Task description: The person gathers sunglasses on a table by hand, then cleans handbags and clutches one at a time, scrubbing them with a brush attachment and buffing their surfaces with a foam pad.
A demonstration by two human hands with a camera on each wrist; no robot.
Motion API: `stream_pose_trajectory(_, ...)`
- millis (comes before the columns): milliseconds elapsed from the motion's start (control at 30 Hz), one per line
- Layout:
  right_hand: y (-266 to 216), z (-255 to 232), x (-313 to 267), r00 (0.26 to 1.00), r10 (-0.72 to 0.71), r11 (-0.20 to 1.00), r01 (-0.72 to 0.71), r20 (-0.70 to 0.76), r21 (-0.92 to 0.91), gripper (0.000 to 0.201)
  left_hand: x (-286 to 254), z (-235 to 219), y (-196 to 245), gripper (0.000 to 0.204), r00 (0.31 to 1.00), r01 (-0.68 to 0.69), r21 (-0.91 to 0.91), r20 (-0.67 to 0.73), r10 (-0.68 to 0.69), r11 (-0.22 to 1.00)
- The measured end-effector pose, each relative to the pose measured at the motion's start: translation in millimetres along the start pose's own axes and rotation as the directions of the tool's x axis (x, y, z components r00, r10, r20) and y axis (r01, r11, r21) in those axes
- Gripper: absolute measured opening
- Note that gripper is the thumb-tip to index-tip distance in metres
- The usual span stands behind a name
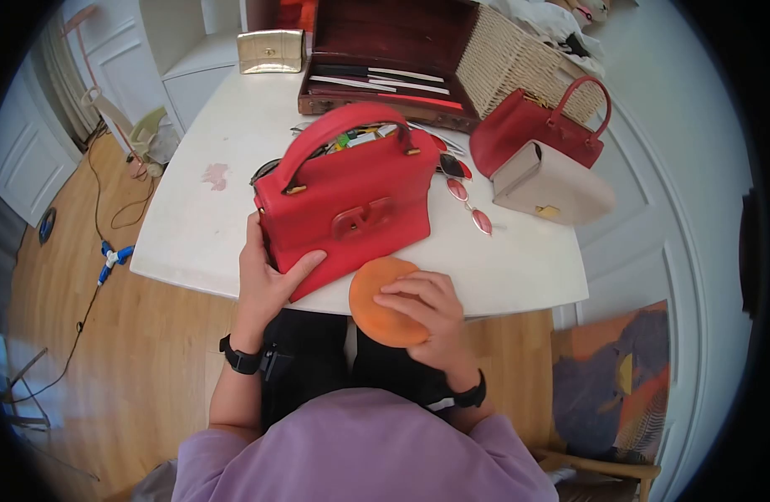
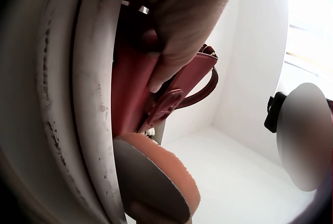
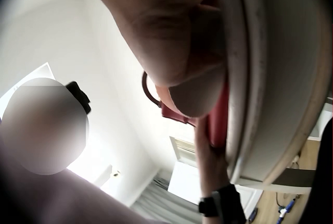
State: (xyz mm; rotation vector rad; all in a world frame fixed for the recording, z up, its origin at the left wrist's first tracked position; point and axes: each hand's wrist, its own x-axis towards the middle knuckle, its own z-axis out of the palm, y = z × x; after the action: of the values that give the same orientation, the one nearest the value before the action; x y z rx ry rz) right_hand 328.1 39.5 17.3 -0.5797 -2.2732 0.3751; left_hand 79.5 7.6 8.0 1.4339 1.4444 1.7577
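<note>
A red handbag (image 1: 351,209) with a top handle stands tilted on the white table (image 1: 519,268), near its front edge. My left hand (image 1: 268,272) grips the bag's lower left corner, thumb on the front flap and the other fingers round the side. In my right hand (image 1: 427,309) is a round orange sponge pad (image 1: 372,293), held at the table edge just below the bag's front. The left wrist view shows the pad's orange face (image 2: 179,174) and a flat grey back. In the right wrist view the right hand (image 3: 161,36) covers part of the pad (image 3: 195,96).
Behind the bag lies an open dark red case (image 1: 393,79) with strips inside. A gold purse (image 1: 270,52) stands at back left. To the right are a dark red handbag (image 1: 527,130), a cream bag (image 1: 548,184), sunglasses (image 1: 468,205) and a woven basket (image 1: 519,63).
</note>
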Motion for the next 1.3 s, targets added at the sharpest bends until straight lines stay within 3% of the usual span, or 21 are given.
stream_pose_trajectory(33, -1, -10, 3, 1.0, 0.012, 1.0, -0.012, -0.007, -0.004, 0.043, 0, 1, 0, 0.07, 1.0, 0.012, -0.009, -0.004, -0.012, 1.0)
stream_pose_trajectory(100, 2, -26, 11, 0.937, 0.147, 0.967, -0.069, -0.316, 0.247, 0.038, -1, 1, -3, 0.07, 1.0, 0.019, -0.035, 0.008, -0.019, 0.999)
stream_pose_trajectory(167, 18, -35, 23, 0.803, 0.136, 0.988, -0.07, -0.58, 0.136, 0.04, -1, 0, -3, 0.071, 1.0, 0.021, -0.055, 0.015, -0.021, 0.998)
stream_pose_trajectory(267, 24, -42, 53, 0.748, 0.217, 0.971, -0.099, -0.627, 0.218, 0.052, -2, -4, -2, 0.075, 0.996, 0.072, -0.095, 0.057, -0.067, 0.993)
stream_pose_trajectory(300, 25, -37, 53, 0.741, 0.218, 0.971, -0.097, -0.635, 0.22, 0.052, -2, -5, -3, 0.076, 0.993, 0.093, -0.105, 0.079, -0.085, 0.99)
stream_pose_trajectory(367, 30, -22, 49, 0.854, 0.299, 0.95, -0.224, -0.425, 0.217, 0.057, -1, -8, -5, 0.077, 0.989, 0.111, -0.108, 0.108, -0.099, 0.988)
stream_pose_trajectory(433, 25, -14, 36, 0.842, 0.311, 0.95, -0.283, -0.44, 0.13, 0.059, 1, -8, -6, 0.078, 0.994, 0.088, -0.145, 0.075, -0.077, 0.986)
stream_pose_trajectory(500, 22, -15, 17, 0.856, 0.439, 0.898, -0.402, -0.275, 0.18, 0.061, 0, -9, -7, 0.076, 0.993, 0.102, -0.164, 0.069, -0.092, 0.981)
stream_pose_trajectory(600, 15, -28, -2, 0.854, 0.482, 0.876, -0.471, -0.195, 0.101, 0.063, -3, -12, -11, 0.073, 0.987, 0.156, -0.208, 0.078, -0.143, 0.965)
stream_pose_trajectory(733, 12, -55, -10, 0.766, 0.566, 0.812, -0.453, -0.305, 0.368, 0.061, -17, -21, -21, 0.058, 0.954, 0.29, -0.138, 0.118, -0.275, 0.947)
stream_pose_trajectory(800, -14, -56, 7, 0.613, 0.438, 0.893, -0.213, -0.658, 0.397, 0.051, -9, -15, -10, 0.044, 0.974, -0.176, -0.003, 0.143, 0.175, 0.984)
stream_pose_trajectory(833, -16, -58, 9, 0.607, 0.445, 0.889, -0.213, -0.659, 0.405, 0.051, -2, -11, -4, 0.041, 0.895, -0.413, -0.016, 0.177, 0.409, 0.911)
stream_pose_trajectory(867, -16, -60, 13, 0.801, 0.241, 0.949, -0.077, -0.548, 0.305, 0.045, -1, -12, -12, 0.041, 0.893, -0.415, -0.008, 0.187, 0.409, 0.91)
stream_pose_trajectory(900, -15, -60, 16, 0.919, 0.012, 0.97, 0.086, -0.394, 0.229, 0.039, -1, -14, -27, 0.041, 0.869, -0.476, 0.029, 0.168, 0.466, 0.879)
stream_pose_trajectory(933, -14, -64, 14, 0.954, 0.02, 0.966, 0.059, -0.3, 0.25, 0.043, -2, -17, -35, 0.041, 0.84, -0.535, 0.066, 0.154, 0.521, 0.842)
stream_pose_trajectory(967, -9, -69, 14, 0.95, 0.027, 0.965, 0.057, -0.311, 0.257, 0.043, -3, -19, -31, 0.041, 0.837, -0.537, 0.071, 0.167, 0.52, 0.841)
stream_pose_trajectory(1033, 1, -78, 11, 0.997, -0.071, 0.995, 0.072, -0.01, 0.073, 0.031, -11, -13, -15, 0.035, 0.848, -0.519, 0.179, 0.231, 0.477, 0.835)
stream_pose_trajectory(1100, -2, -81, 12, 1.0, -0.03, 0.998, 0.03, 0.002, 0.051, 0.035, -13, -5, -3, 0.032, 0.833, -0.542, 0.209, 0.266, 0.485, 0.814)
stream_pose_trajectory(1167, -13, -91, 19, 0.951, -0.179, 0.954, 0.106, 0.251, 0.281, 0.063, -14, -5, -3, 0.03, 0.801, -0.577, 0.309, 0.394, 0.451, 0.756)
stream_pose_trajectory(1200, -17, -84, 21, 0.911, -0.246, 0.934, 0.132, 0.331, 0.332, 0.057, -14, -4, -2, 0.03, 0.8, -0.579, 0.318, 0.398, 0.448, 0.751)
stream_pose_trajectory(1300, -19, -63, 32, 0.882, -0.353, 0.934, 0.312, 0.312, 0.174, 0.048, -13, -3, -3, 0.029, 0.804, -0.575, 0.319, 0.388, 0.45, 0.753)
